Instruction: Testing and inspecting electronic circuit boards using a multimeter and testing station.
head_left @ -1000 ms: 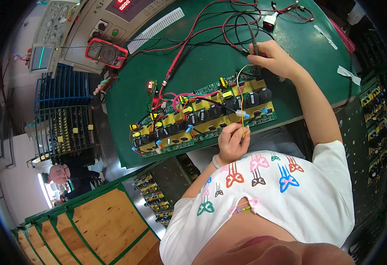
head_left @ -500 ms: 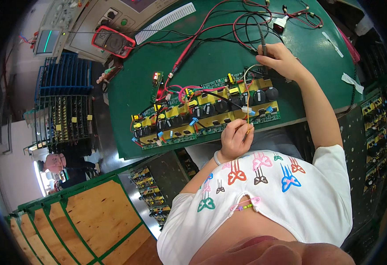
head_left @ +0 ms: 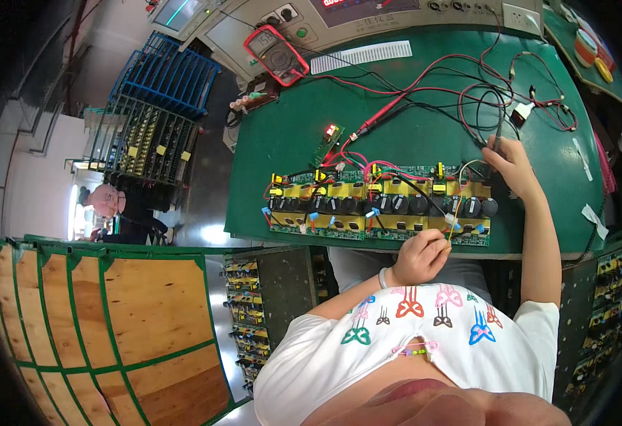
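A long green circuit board (head_left: 350,190) with gold strips and black round capacitors lies along the near edge of the green table. At its right front, my left hand (head_left: 422,257) pinches the end of a thin yellow wire (head_left: 457,217). The wire rises over the board toward my right hand (head_left: 511,167). Fingers of that hand are closed around a slim dark probe (head_left: 498,131), held upright past the board's right end; its tip is hidden. Beside my left hand, a white connector (head_left: 451,221) sits over the board. A small board (head_left: 327,144) with a lit red display stands behind.
A red multimeter (head_left: 276,57) and a bench instrument (head_left: 368,21) stand at the back. A red test probe (head_left: 376,116) and tangled red and black leads (head_left: 478,67) lie across the table (head_left: 282,135). Racks of boards (head_left: 148,142) and another person (head_left: 116,206) are at left.
The view has turned and shifted, so the table sits more level and farther right. Both hands keep about the same places by the board, still holding the wire and the probe.
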### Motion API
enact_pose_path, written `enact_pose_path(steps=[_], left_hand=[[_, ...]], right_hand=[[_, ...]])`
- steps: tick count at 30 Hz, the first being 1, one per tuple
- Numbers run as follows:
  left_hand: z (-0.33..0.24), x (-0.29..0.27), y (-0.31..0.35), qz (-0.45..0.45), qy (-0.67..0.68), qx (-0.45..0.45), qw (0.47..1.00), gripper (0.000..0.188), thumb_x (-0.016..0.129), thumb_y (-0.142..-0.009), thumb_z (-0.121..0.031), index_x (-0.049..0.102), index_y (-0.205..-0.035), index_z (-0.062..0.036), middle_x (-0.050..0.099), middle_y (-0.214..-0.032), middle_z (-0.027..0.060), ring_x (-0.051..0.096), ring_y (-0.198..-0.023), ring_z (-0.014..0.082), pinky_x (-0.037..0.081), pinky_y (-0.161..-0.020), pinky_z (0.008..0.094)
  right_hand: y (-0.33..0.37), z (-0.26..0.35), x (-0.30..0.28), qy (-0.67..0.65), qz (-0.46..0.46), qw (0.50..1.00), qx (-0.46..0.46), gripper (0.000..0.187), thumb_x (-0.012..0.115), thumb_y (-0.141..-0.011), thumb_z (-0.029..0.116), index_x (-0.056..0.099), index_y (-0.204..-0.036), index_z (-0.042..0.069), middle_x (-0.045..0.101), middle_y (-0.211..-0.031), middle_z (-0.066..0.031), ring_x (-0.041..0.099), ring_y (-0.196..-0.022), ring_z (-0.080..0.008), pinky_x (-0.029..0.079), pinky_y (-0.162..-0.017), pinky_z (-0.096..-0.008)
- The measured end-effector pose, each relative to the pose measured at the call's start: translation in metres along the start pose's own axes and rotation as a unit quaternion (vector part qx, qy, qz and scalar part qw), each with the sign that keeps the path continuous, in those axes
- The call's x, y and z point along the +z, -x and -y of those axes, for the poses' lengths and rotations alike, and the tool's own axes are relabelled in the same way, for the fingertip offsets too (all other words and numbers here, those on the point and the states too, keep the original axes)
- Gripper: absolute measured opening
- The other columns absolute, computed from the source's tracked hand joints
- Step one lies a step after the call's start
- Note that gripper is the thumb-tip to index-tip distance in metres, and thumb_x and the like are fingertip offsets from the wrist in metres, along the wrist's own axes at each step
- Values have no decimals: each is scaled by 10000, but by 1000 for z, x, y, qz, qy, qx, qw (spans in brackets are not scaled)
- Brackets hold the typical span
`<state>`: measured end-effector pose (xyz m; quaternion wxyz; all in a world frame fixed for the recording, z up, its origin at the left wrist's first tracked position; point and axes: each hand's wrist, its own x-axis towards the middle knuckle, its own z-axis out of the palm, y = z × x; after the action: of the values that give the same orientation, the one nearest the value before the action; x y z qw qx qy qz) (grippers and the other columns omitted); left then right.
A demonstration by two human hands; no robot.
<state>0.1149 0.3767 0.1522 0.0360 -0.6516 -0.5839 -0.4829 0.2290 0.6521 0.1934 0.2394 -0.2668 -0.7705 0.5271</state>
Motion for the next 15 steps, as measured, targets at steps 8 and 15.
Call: enact_pose_path(steps=[8,15], left_hand=[[0,0,-1,2,6,6,1000,235,766,-835,-26,653,-1042,-29,592,-1029,98,643,-781,254,527,-639,346],[0,0,1,5,8,4,1000,241,765,-834,-28,654,-1047,-28,599,-1041,101,645,-791,259,533,-650,349]], right_hand=[[1,4,-1,19,5,1000,-6,261,655,-968,181,539,-808,10,526,-653,6,495,-603,-83,400,-553,-277],[1,4,0,11,1,1000,-9,269,651,-969,181,530,-798,12,517,-643,6,463,-593,-80,367,-543,-280]])
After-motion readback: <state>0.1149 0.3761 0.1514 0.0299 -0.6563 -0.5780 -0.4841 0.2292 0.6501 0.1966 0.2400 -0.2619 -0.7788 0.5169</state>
